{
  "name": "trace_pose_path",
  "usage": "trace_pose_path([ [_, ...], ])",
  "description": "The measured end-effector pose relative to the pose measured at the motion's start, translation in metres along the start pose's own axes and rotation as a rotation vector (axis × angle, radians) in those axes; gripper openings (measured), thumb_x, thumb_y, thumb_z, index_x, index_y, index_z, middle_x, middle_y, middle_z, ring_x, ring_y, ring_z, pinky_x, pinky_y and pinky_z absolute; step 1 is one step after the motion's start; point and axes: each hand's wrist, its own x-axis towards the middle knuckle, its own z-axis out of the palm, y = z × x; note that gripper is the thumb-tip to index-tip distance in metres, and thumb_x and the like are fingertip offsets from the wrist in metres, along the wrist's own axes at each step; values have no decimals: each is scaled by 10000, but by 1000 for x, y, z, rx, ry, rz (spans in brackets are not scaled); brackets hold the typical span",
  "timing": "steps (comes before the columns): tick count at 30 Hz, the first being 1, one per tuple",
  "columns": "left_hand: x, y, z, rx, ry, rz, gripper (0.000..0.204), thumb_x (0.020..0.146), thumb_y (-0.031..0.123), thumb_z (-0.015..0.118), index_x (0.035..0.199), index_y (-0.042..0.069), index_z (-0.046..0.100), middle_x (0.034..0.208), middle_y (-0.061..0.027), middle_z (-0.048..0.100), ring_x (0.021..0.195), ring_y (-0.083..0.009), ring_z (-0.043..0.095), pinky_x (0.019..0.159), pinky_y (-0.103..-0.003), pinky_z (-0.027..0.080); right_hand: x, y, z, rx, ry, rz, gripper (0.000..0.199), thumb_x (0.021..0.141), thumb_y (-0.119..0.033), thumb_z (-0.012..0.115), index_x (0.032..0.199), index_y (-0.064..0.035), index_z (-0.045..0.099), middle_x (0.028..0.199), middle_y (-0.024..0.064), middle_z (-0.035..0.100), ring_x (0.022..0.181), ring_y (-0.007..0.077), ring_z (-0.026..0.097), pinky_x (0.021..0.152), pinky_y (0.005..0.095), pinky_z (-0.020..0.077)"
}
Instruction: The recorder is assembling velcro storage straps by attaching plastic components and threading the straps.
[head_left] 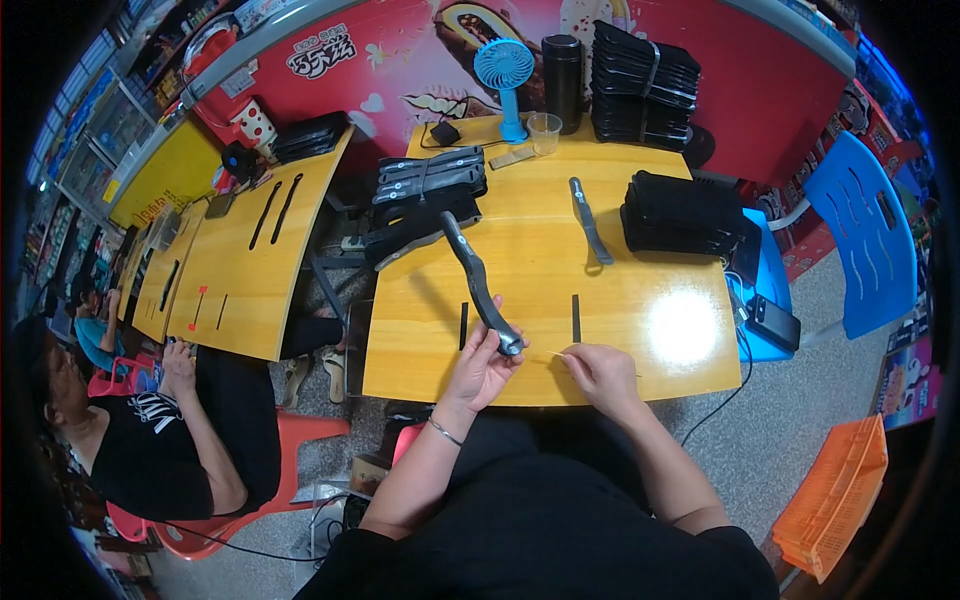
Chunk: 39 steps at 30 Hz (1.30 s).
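Note:
My left hand (484,361) is closed round the lower end of a long dark grey curved strap (468,262). Its far end reaches up toward a tied bundle of similar grey straps (428,180). To the right, my right hand (603,376) pinches a thin pale stick (557,353), its tip pointing toward the held strap. One narrow black strip (463,326) lies beside my left hand, and another black strip (576,318) lies just beyond my right. A second grey strap (590,222) rests farther back on the yellow table (520,270).
Black stacks (680,213) stand at the right, with a tied black bundle (645,85) behind. A blue fan (507,85), clear cup (545,133) and black flask (562,85) line the back. A phone (773,322) lies on a blue chair. A co-worker (170,440) sits left.

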Motion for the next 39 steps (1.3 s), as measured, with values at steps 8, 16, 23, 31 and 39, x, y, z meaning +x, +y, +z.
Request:
trace_pose_path([
  [8,1,0,0,-3,-3,-4,539,922,134,493,1400,228,261,1080,-96,563,1014,-229,564,784,-300,493,1,0,-1,-15,-19,10,153,838,-201,571,813,-66,640,713,117,620,661,280,604,579,367,456],
  [16,-1,-2,-1,-13,-17,19,539,926,113,477,1400,244,255,1114,-106,552,1042,-235,555,801,-303,489,1,0,0,-14,-6,-2,153,836,-200,573,811,-64,638,708,120,617,665,284,604,579,369,454],
  [23,0,-2,0,-11,-14,12,545,926,105,473,1401,252,249,1143,-109,542,1068,-242,546,815,-309,487,1,-1,0,-4,-14,6,144,838,-182,569,814,-54,631,714,123,615,667,285,602,582,366,454],
  [31,0,1,7,-17,5,8,567,926,117,470,1408,279,218,1179,-107,512,1102,-260,522,840,-332,469,2,-4,-3,-31,-29,-7,138,838,-185,573,823,-63,635,712,122,612,659,288,600,577,372,452],
  [39,-4,0,-7,-41,-17,28,517,943,141,440,1407,256,242,1133,-96,540,1086,-254,540,817,-323,492,2,-7,9,-55,-1,-13,91,825,-144,583,860,-81,638,724,128,620,674,301,609,603,375,472],
])
